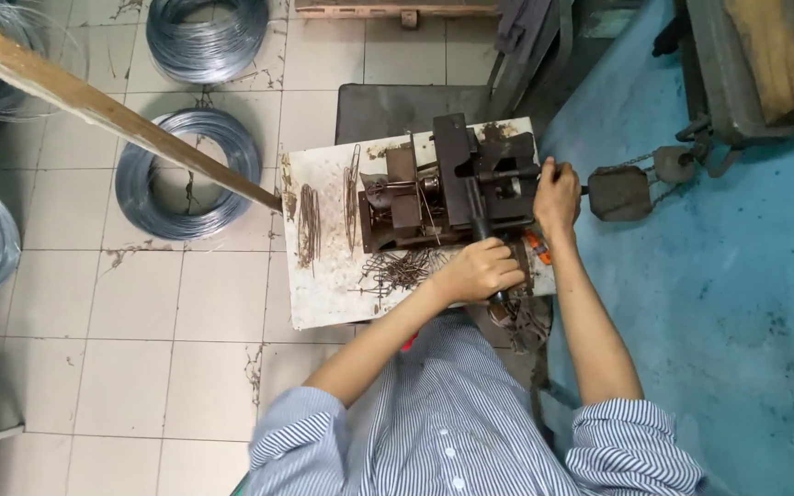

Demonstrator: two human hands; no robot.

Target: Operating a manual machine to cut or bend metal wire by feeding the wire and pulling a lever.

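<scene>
A dark metal bending jig stands on a stained white board. My left hand is closed around the black lever handle at the jig's near side. At the jig's right side, my right hand grips a dark crank handle. A pile of bent wire pieces lies on the board just left of my left hand. Two bundles of straight-bent wires lie further left on the board.
Several coils of grey wire lie on the tiled floor at left and top. A long wooden bar crosses from the upper left toward the board. A blue floor area lies right, with a grey metal machine base and a weight on a chain.
</scene>
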